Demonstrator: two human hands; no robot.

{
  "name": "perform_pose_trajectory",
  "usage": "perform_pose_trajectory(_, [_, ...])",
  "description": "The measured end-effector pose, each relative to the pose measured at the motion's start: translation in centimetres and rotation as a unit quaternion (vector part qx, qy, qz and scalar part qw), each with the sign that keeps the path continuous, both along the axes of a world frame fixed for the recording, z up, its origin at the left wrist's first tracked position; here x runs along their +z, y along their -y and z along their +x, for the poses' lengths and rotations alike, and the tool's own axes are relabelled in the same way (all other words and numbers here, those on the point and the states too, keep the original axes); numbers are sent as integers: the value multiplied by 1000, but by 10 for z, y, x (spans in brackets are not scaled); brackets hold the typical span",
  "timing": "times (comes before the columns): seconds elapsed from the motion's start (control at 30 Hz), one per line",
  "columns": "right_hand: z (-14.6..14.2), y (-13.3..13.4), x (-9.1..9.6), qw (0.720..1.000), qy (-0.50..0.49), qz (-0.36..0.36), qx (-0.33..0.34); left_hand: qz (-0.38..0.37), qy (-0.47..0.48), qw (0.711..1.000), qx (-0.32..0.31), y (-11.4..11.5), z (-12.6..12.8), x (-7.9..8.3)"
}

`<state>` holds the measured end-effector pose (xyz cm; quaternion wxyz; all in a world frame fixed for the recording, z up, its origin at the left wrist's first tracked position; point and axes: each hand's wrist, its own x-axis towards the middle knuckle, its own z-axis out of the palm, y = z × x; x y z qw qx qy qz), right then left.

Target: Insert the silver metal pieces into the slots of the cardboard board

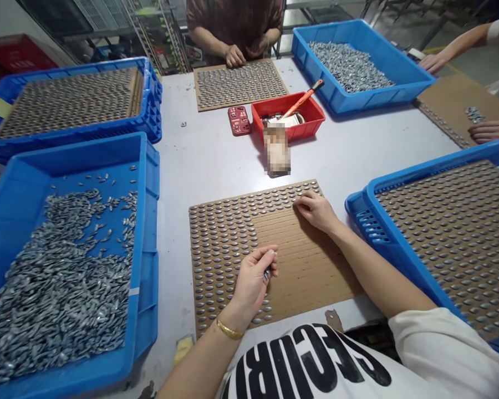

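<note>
A brown slotted board (307, 266) lies on the table in front of me, its left and far rows filled with small grey metal pieces. My left hand (253, 280) hovers over the board's middle, fingers pinched on a few of the metal pieces (268, 270). My right hand (316, 210) rests on the board's far right part, fingers curled down at a row, and I cannot make out what is under the fingertips.
A blue crate of loose metal pieces (62, 288) stands at my left, a crate holding a filled board (453, 238) at my right. Farther off are more blue crates (357, 64), a red tray (289, 113), and other people's hands (235, 55).
</note>
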<state>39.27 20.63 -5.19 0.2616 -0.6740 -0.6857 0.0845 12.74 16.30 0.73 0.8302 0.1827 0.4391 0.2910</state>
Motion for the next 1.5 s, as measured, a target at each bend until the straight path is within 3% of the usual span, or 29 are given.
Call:
perform_pose_trajectory(0.13, [-3,3,7,999,-26,16,-6,2,9,1000,6,0,0,1])
perform_pose_trajectory(0.23, [-22,17,26,993,-119,17,-6,10,6,1000,15,0,0,2])
perform_pose_trajectory(0.37, [-66,47,53,942,-304,-87,110,7,18,1000,24,-1,1,1])
perform_pose_trajectory(0.47, [-95,63,60,911,-377,-84,144,3,38,999,29,-1,1,0])
perform_pose_trajectory(0.63, [-112,74,56,925,-361,-36,114,-8,39,999,33,2,6,1])
perform_pose_trajectory(0.73, [-103,72,53,955,-273,-14,114,-15,29,999,16,2,6,5])
perform_pose_trajectory(0.8, [-86,66,48,970,-230,0,74,-27,32,999,14,1,4,8])
perform_pose_trajectory(0.9, [-48,51,36,972,-233,1,-24,-43,50,997,34,-4,-2,13])
perform_pose_trajectory(1.03, [-4,29,17,971,-225,0,-86,-37,45,997,41,-8,-9,16])
perform_pose_trajectory(1.13, [9,18,8,981,-171,4,-93,-41,38,998,17,-6,-8,15])
perform_pose_trajectory(1.5, [16,4,0,996,-69,13,-53,-48,24,999,3,-4,-4,12])
